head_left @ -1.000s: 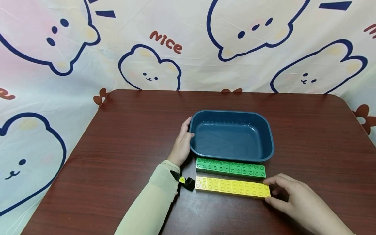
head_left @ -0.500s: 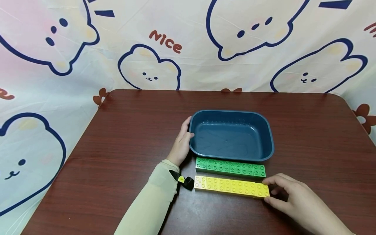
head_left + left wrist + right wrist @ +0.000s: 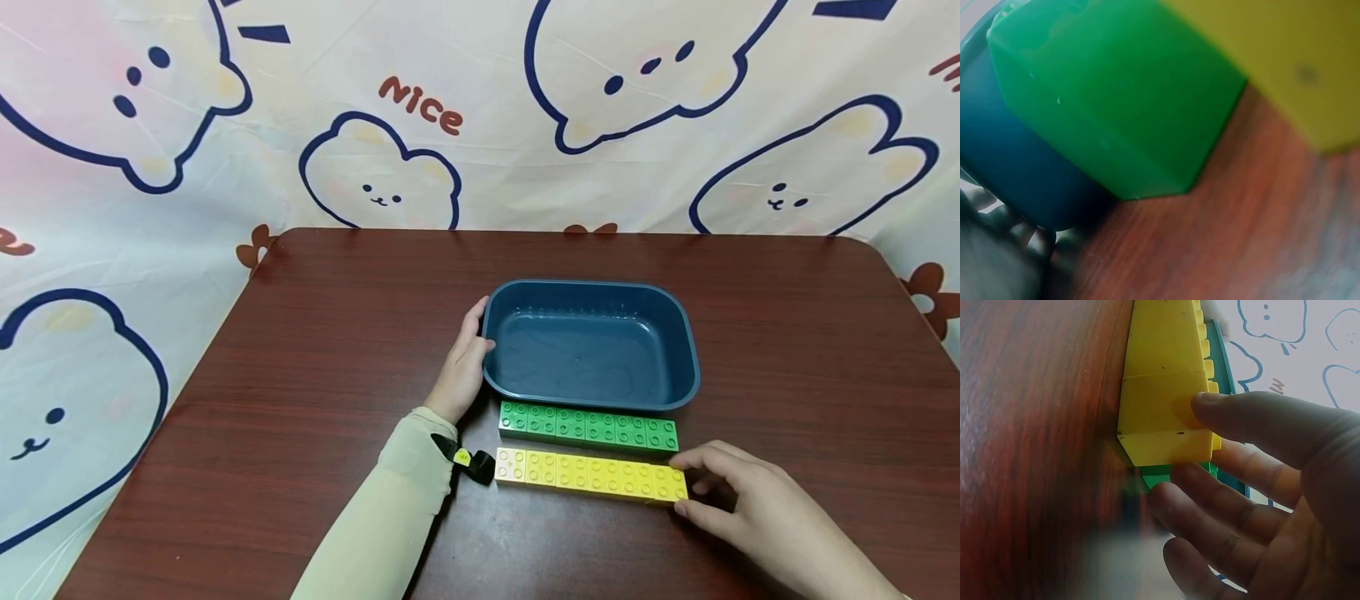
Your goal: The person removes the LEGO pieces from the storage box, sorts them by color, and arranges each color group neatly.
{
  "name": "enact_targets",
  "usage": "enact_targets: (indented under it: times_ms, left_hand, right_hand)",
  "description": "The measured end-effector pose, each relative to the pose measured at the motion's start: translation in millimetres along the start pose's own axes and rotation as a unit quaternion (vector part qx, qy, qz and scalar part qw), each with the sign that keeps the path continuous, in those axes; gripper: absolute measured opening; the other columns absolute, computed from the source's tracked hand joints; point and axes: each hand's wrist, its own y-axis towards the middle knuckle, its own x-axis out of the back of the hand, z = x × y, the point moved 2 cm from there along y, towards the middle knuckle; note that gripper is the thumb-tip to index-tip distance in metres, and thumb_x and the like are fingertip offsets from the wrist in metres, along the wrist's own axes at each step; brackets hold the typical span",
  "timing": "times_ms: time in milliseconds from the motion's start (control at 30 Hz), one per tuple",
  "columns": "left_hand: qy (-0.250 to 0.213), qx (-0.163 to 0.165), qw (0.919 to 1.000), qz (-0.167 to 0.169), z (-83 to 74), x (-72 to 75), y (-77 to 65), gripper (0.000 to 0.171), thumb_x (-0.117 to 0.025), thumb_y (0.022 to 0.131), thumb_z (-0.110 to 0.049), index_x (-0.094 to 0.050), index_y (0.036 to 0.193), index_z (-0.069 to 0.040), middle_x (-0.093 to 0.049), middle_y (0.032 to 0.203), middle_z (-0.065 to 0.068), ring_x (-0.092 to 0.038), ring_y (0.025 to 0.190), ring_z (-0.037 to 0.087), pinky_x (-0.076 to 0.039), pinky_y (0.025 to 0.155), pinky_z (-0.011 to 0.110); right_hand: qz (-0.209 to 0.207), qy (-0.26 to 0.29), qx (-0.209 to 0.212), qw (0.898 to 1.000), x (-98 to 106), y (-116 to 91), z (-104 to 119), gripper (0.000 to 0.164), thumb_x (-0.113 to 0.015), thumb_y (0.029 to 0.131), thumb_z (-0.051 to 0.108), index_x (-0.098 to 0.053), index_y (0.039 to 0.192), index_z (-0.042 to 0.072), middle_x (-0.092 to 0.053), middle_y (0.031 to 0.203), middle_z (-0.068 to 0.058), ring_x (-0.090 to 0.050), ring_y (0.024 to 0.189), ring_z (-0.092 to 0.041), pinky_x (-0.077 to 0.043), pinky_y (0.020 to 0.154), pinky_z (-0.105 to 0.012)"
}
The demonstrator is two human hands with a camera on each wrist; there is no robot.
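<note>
A blue plastic tray (image 3: 592,354) stands on the table with nothing in it. My left hand (image 3: 459,375) holds its left end, thumb at the rim and fingers along the outer wall; part of those fingers is hidden. In front of the tray lies a row of green toy building bricks (image 3: 588,427), studs up. Closer to me is a parallel row of yellow toy building bricks (image 3: 588,475). My right hand (image 3: 750,504) pinches the right end of the yellow row between thumb and index finger; in the right wrist view its other fingers (image 3: 1207,547) spread beside that end.
The dark wood-grain table (image 3: 352,333) reaches back to a printed cloth (image 3: 495,167) with cartoon bears. A black wrist camera (image 3: 480,467) on my left wrist sits right beside the yellow row's left end.
</note>
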Motion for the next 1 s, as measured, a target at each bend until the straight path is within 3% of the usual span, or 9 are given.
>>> enact_targets:
  times_ms: [767, 1000]
  left_hand:
    - [0.005, -0.002, 1.0, -0.003, -0.4, -0.3, -1.4, 0.065, -0.031, 0.097, -0.008, -0.02, 0.161, -0.02, -0.021, 0.164, -0.007, -0.018, 0.149, 0.014, -0.017, 0.12, 0.049]
    - [0.006, -0.009, 0.9999, 0.002, -0.7, -2.4, -1.4, 0.065, -0.028, 0.099, -0.007, -0.016, 0.162, -0.018, -0.019, 0.164, -0.008, -0.015, 0.149, 0.011, -0.015, 0.121, 0.048]
  right_hand:
    - [-0.021, 0.012, 0.013, 1.0, -1.4, -1.4, -0.5, 0.036, -0.087, 0.079, 0.018, -0.068, 0.109, 0.027, -0.061, 0.099, 0.018, -0.057, 0.078, 0.003, -0.051, 0.065, -0.023]
    - [-0.013, 0.009, -0.005, 1.0, -1.5, -1.4, -0.7, 0.036, -0.086, 0.079, 0.018, -0.069, 0.11, 0.027, -0.062, 0.101, 0.016, -0.057, 0.078, 0.004, -0.052, 0.066, -0.023]
